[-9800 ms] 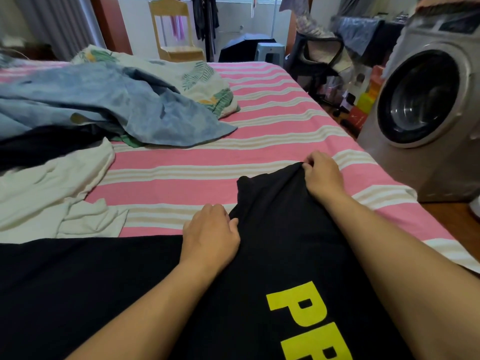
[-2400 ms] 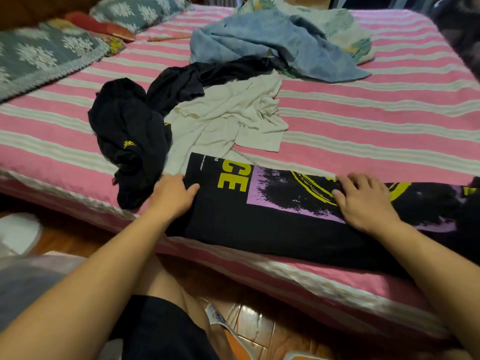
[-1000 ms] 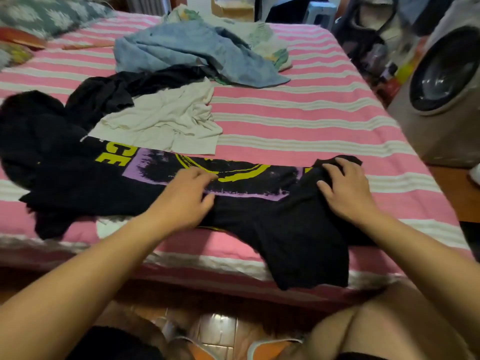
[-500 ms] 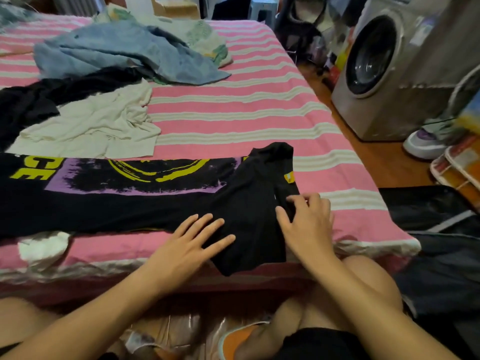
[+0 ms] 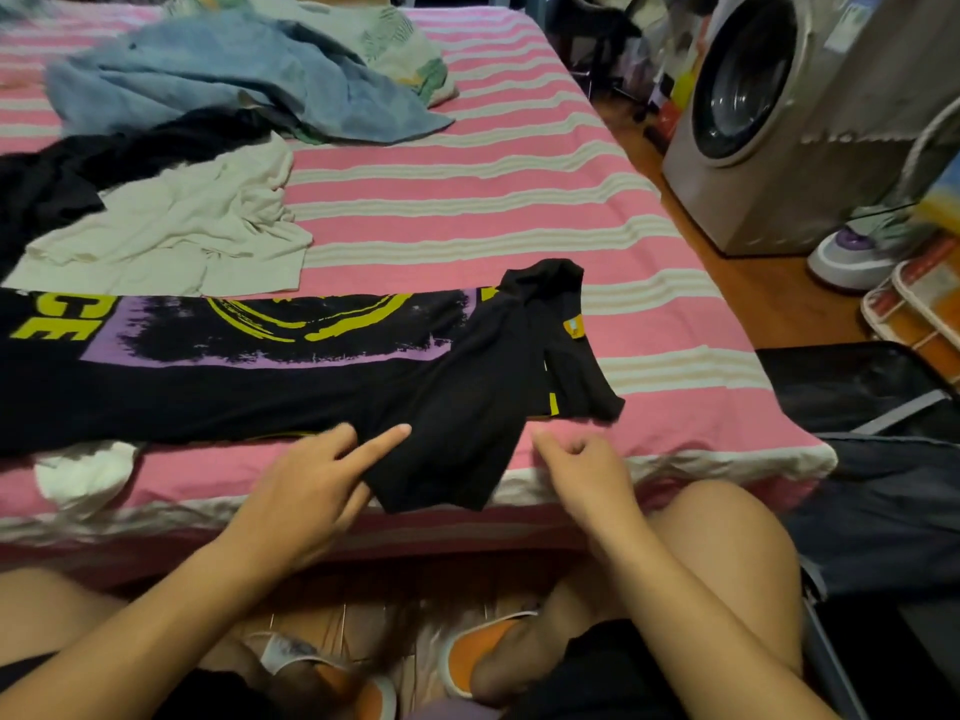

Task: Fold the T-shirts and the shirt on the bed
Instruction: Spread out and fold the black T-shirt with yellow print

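Pink-striped bed (image 5: 467,200) — black T-shirt (image 5: 311,387) printed "CE" — orange label (image 5: 574,326).

My black T-shirt (image 5: 260,376) is running off the left edge, cutting its yellow lettering short. The blue shirt (image 5: 234,80) is covering part of the leafy cloth (image 5: 395,44) behind it. The other black garment (image 5: 78,163) is slipping under the cream T-shirt (image 5: 171,226). The washing machine (image 5: 769,122) is getting cropped at the top.
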Demonstrator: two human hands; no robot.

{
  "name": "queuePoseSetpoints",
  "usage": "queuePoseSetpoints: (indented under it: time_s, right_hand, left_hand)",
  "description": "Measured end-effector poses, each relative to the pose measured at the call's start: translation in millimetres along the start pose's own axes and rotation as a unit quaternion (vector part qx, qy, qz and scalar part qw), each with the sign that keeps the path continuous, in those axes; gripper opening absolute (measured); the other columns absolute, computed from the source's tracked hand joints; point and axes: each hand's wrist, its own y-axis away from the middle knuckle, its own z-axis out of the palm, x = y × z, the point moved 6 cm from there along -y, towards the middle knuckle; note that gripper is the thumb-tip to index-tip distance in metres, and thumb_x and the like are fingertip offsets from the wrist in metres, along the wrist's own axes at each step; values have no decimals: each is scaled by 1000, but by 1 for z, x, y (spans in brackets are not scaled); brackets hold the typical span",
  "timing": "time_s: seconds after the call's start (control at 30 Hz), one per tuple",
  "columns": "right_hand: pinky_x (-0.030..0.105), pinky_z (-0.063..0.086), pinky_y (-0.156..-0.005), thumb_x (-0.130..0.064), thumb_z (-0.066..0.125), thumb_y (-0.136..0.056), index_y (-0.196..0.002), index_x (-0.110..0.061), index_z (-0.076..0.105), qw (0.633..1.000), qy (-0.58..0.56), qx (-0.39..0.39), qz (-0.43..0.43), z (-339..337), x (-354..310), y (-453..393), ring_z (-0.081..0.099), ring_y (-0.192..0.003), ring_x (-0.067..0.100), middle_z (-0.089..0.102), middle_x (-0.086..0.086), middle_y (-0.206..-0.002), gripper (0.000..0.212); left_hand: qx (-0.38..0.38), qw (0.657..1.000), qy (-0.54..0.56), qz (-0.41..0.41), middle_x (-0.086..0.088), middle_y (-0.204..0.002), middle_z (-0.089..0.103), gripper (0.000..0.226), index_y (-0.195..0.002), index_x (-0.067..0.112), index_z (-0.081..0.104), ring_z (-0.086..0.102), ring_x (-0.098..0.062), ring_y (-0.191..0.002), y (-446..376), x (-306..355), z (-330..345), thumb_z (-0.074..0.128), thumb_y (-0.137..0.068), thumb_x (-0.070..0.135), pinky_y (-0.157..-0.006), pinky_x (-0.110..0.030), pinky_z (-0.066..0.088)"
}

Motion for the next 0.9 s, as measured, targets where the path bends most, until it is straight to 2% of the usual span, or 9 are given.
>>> queuePoseSetpoints:
  time_s: [0.1, 0.2, 0.27, 0.33, 0.4, 0.5, 0.57, 0.7, 0.9]
  right_hand:
    - [28, 38, -61, -41, 69, -90, -67, -20, 61, 991, -123, -46, 3, 9, -4, 6, 46, -59, 13, 51, -4, -59, 32]
    - [23, 41, -60, -40, 71, -91, -76, -15, 68, 989, -123, -83, 9, 16, -11, 14, 51, -64, 9, 56, -5, -67, 30]
    - [22, 39, -58, -41, 72, -91, -77, -14, 62, 986, -139, -89, 30, 24, -8, 16, 52, -68, 12, 57, -2, -70, 32]
    - [24, 42, -62, -40, 72, -91, -86, -7, 67, 982, -156, -82, 65, 30, -6, 18, 60, -76, 14, 66, 0, -79, 34]
    - [25, 43, -64, -33, 69, -90, -92, -8, 69, 987, -153, -21, 34, 26, -8, 17, 62, -79, 18, 68, 1, -83, 25]
    - [28, 39, -75, -19, 66, -89, -100, -20, 61, 974, -50, 200, -95, -28, -20, 12, 52, -91, 16, 56, -1, -102, 12]
    - [32, 39, -89, -18, 68, -90, -116, -20, 61, 969, 36, 219, -106, -56, -16, -10, 49, -105, 20, 53, 2, -114, 28]
    - [29, 34, -94, -18, 75, -85, -127, -28, 65, 967, 205, 79, -132, -67, -14, -46, 47, -115, 29, 52, 2, -112, 44]
    - [17, 38, -97, -15, 81, -82, -110, -17, 76, 971, 105, 84, -199, -76, -16, -50, 42, -119, 23, 47, -3, -110, 29]
  left_hand:
    - [-45, 987, 130, -78, 16, -68, 49, 68, -149, 55, 31, 49, -4, -65, 3, 2, 2, 40, -93, 17, -58, -21, 37]
    - [-59, 916, 352, -182, 43, -102, 64, 63, -140, 48, 49, 58, 16, -95, 9, 10, 9, 44, -101, -1, -82, -6, 43]
    - [-27, 861, 445, -245, 33, -119, 66, 61, -132, 45, 64, 62, 4, -99, 9, 15, 12, 44, -102, -4, -87, -14, 45]
    - [28, 747, 576, -331, 0, -113, 74, 53, -119, 29, 73, 67, -16, -89, 11, 15, 20, 42, -99, -9, -77, -23, 51]
    - [74, 569, 715, -400, -25, -111, 72, 43, -110, 6, 70, 72, -25, -89, 14, 22, 28, 38, -86, -9, -76, -30, 58]
    - [127, 401, 803, -422, -29, -113, 69, 38, -115, -4, 62, 71, -37, -104, 13, 30, 28, 37, -87, 2, -91, -43, 60]
    - [145, 411, 783, -444, -22, -111, 72, 29, -115, 0, 64, 70, -34, -107, 13, 31, 26, 43, -95, 0, -88, -35, 61]
    - [132, 466, 743, -462, -14, -108, 73, 37, -117, 8, 64, 74, -19, -88, 9, 38, 29, 47, -93, -13, -66, -23, 60]
    - [130, 451, 755, -458, -10, -97, 78, 39, -116, 8, 64, 76, -18, -85, 7, 44, 30, 46, -93, -16, -71, -26, 62]
